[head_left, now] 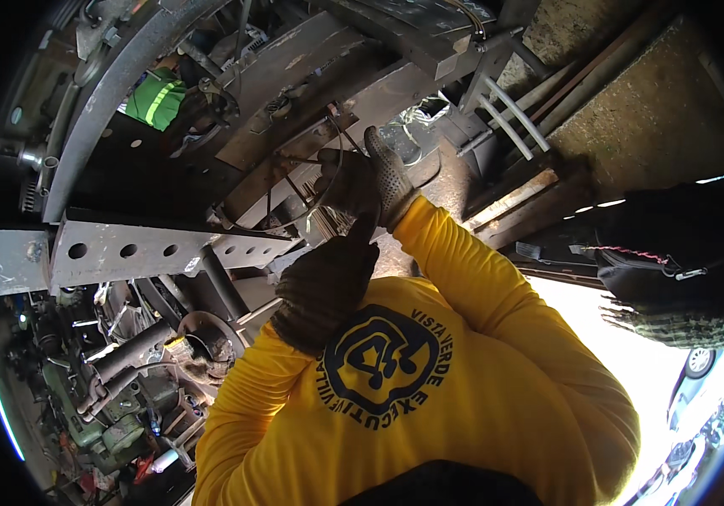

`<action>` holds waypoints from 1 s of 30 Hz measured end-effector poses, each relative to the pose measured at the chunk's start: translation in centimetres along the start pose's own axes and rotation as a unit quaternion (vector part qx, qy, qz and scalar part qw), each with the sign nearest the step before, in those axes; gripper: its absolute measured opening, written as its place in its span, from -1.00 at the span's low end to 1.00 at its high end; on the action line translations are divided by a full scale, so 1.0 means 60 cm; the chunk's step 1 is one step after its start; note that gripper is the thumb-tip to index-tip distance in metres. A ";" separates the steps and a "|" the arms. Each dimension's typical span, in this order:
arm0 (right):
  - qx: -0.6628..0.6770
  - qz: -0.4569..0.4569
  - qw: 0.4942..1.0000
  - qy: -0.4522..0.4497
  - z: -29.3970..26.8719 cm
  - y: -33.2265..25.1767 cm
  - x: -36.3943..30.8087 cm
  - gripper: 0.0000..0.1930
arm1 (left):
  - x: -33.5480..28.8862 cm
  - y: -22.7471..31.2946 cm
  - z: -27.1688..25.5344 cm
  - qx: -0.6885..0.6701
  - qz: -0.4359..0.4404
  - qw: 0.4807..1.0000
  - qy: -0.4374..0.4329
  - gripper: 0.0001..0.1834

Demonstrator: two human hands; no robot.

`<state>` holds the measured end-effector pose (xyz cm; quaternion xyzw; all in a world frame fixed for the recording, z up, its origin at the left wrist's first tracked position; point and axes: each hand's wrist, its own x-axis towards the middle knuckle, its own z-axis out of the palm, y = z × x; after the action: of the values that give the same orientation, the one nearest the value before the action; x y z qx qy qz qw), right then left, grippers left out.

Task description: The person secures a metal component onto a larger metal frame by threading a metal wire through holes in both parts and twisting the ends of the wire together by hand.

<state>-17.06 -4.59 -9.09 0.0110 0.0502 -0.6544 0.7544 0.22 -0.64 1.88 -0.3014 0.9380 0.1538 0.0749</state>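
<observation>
Both my hands wear dark work gloves and meet near the middle of the view, over a cluttered steel bench. A thin curved metal strip [336, 169] bends in a loop between and beyond them. My right hand [386, 179], in a dotted glove, has its fingers curled about the strip and its thumb raised. Just below and nearer to me, my left hand [326, 285] closes its fingertips near the strip's lower end. How firmly it grips is partly hidden by the glove. Under the hands lies a bundle of thin rods [327, 221].
A perforated steel beam [147, 250] crosses the left, beside a large curved pipe [96, 126]. A green cloth [156, 99] with a yellow stripe lies at the far left. Parallel metal bars [514, 118] jut out at upper right. Machinery [117, 413] crowds the lower left.
</observation>
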 end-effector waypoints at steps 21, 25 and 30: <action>-0.148 -0.104 0.976 0.123 0.009 0.021 0.027 -0.14 | 0.018 -0.087 0.012 -0.045 0.129 0.978 0.156 -0.55; -0.167 -0.121 0.965 0.161 0.000 0.034 0.033 -0.12 | 0.014 -0.092 0.013 -0.007 0.127 0.975 0.184 -0.53; -0.153 -0.214 0.900 0.348 0.023 0.064 0.067 -0.10 | 0.020 -0.084 -0.013 0.069 0.081 0.975 0.197 -0.50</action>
<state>-12.61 -8.13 -8.26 0.1117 0.4098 -0.7388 0.5232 2.20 -5.45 1.10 -0.2428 0.9640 0.0314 -0.1035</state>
